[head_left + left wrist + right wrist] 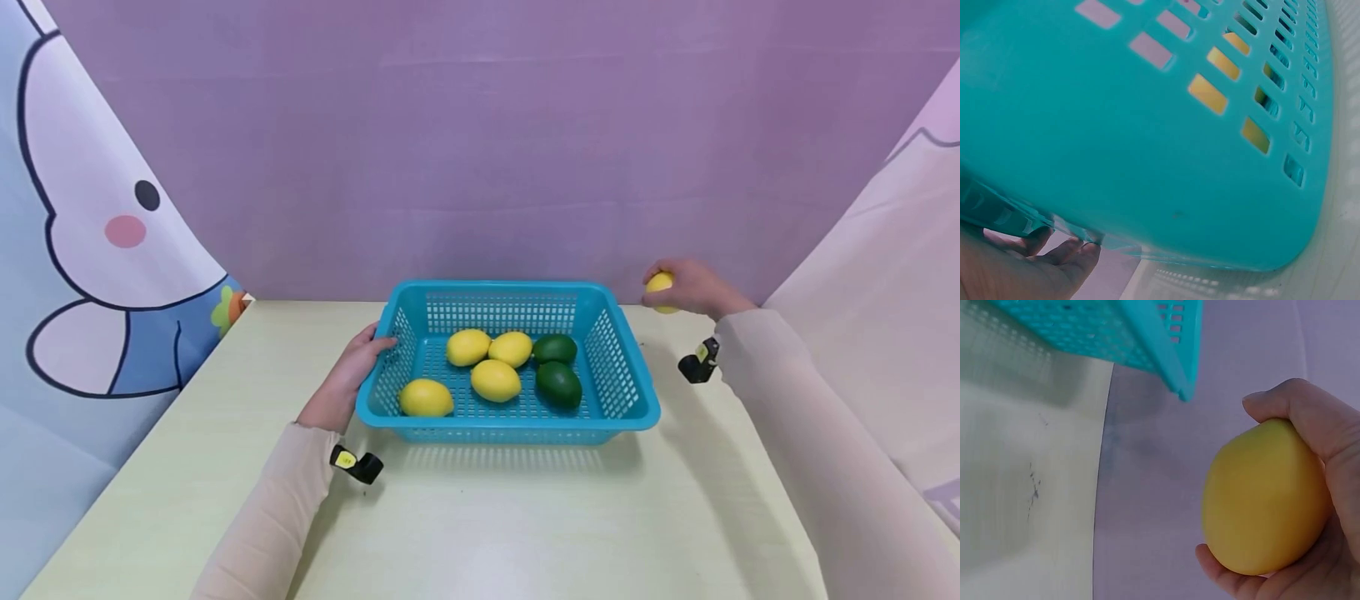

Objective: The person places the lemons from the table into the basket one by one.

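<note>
A blue plastic basket (517,423) with slotted walls holds several yellow lemons (496,381) and two dark green, avocado-like fruits (558,385). My left hand (352,367) grips the basket's left rim, thumb over the top edge and fingers outside; in the left wrist view those fingers (1088,253) curl under the rim. To the right of the basket, apart from it, my right hand (693,287) holds another lemon (1266,497) between thumb and fingers, raised over the table's far right part.
The pale wooden table (480,533) carries the basket near its back edge. Behind it hangs a purple cloth (510,150), and a cartoon-printed cloth (82,208) hangs at the left. Pale cloth (885,333) closes the right side.
</note>
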Demonstrator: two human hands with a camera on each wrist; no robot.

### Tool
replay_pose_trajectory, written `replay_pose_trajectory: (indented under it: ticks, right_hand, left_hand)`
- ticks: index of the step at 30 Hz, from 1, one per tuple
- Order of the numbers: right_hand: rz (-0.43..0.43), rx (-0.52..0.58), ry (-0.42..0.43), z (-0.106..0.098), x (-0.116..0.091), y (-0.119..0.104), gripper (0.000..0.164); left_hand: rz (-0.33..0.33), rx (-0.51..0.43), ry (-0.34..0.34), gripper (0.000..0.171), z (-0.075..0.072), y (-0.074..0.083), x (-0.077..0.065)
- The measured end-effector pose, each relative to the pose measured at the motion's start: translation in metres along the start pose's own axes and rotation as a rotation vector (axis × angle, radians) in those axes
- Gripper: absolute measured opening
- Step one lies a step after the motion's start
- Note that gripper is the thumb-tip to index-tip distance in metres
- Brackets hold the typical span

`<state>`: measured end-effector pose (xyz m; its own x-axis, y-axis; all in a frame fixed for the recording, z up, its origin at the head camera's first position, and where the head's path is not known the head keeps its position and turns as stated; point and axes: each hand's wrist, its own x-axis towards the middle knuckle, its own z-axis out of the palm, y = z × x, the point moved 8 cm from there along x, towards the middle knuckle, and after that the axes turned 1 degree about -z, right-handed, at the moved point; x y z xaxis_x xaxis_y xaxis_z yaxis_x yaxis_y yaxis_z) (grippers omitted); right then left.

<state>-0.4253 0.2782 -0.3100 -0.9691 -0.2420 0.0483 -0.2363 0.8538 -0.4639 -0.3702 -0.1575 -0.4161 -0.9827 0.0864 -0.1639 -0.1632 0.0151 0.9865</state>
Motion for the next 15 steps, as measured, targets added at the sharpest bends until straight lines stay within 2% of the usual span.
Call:
replay_pose_trajectory:
  ticks: [11, 15]
  right_hand:
    - [-0.008, 0.040, -0.018, 0.011, 0.009, -0.021, 0.033]
    - [-0.035, 0.046, -0.027, 0.015, 0.013, -0.033, 0.034]
  left_hand:
    - [-0.003, 0.023, -0.001, 0.056, -0.001, -0.001, -0.001]
    - [-0.011, 0.020, -0.004, 0.057, 0.000, 0.001, -0.003]
